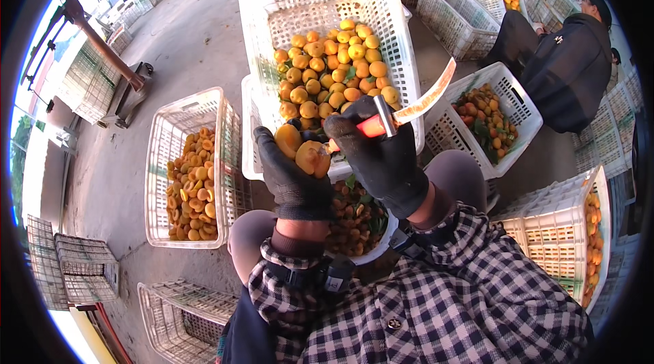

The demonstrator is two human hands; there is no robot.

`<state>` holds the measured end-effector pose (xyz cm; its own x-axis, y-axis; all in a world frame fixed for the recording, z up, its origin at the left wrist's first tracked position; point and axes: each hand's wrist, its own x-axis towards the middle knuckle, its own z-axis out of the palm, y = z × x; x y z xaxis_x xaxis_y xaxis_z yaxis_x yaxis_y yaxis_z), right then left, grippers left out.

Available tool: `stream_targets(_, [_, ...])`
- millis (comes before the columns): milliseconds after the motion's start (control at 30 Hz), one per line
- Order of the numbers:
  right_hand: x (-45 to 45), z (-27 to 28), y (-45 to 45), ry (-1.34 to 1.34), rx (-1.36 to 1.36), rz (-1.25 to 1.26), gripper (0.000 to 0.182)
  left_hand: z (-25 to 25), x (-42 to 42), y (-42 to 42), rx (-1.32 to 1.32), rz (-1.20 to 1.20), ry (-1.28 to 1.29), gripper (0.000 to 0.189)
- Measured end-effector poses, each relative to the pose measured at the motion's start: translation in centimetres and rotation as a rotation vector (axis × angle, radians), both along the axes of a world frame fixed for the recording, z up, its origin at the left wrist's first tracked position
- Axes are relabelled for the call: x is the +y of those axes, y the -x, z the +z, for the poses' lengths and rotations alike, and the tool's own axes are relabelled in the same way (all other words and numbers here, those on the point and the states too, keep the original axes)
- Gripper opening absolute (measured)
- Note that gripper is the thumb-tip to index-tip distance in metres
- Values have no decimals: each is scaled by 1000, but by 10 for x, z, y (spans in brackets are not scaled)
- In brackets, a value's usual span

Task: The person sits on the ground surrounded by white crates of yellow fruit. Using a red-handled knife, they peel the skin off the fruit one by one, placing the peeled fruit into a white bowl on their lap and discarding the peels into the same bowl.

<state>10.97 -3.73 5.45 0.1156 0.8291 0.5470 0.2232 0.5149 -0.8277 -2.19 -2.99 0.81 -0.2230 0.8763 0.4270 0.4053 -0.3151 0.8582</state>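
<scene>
My left hand (294, 177), in a black glove, holds an apricot opened into two halves (301, 149) near the lower edge of a white plastic crate. In my right hand (380, 159), also gloved in black, is a red-handled tool with a curved, rust-stained blade (426, 98) pointing up and right. The other end of the handle meets the right half of the fruit. Whole apricots (332, 67) with a few green leaves fill the lower part of the crate (255, 42). Beneath my hands, a white tub (391, 231) holds brownish scraps and leaves (357, 221).
To the left stands a crate (219, 169) of halved apricots (194, 190). On the right are a crate (529, 113) of apricots with leaves and another fruit crate (541, 231). A person in dark clothing (567, 67) sits at upper right. An empty crate (184, 313) lies at lower left.
</scene>
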Motion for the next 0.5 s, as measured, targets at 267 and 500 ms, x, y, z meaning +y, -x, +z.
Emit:
stream_targets(267, [-7, -4, 8, 173, 249, 57, 17, -5, 14, 0, -862, -75, 148, 49])
stream_targets(500, [-3, -11, 1, 395, 558, 195, 25, 27, 15, -7, -1358, -53, 349, 54])
